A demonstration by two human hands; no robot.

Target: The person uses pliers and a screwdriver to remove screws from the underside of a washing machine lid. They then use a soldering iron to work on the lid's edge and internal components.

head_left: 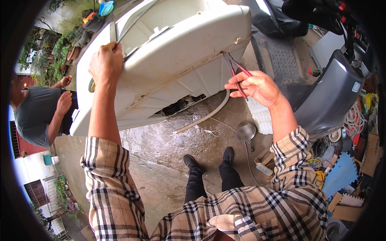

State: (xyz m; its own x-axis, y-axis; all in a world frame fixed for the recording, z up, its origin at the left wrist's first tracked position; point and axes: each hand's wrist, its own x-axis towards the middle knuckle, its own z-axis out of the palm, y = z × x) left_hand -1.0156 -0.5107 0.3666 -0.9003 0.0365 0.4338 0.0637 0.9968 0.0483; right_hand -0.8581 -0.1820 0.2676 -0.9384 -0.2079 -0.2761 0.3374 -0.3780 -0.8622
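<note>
A worn white plastic appliance body (181,56) fills the upper middle, tilted, with an opening (179,104) low in its side. My left hand (105,66) is closed on its upper left edge, where a grey cable or rod (136,24) runs. My right hand (257,88) holds red-handled pliers (239,74), fingers round the handles, their tips at a small spot on the rust-stained seam. A pale hose (209,114) hangs below the body onto the wet floor.
A person (32,112) in a grey top stands left beside plants (52,56). A dark scooter (321,96) stands right. A round pan-like object (246,131), a cord and wood scraps lie near my feet, with heaped clutter (341,172) at far right.
</note>
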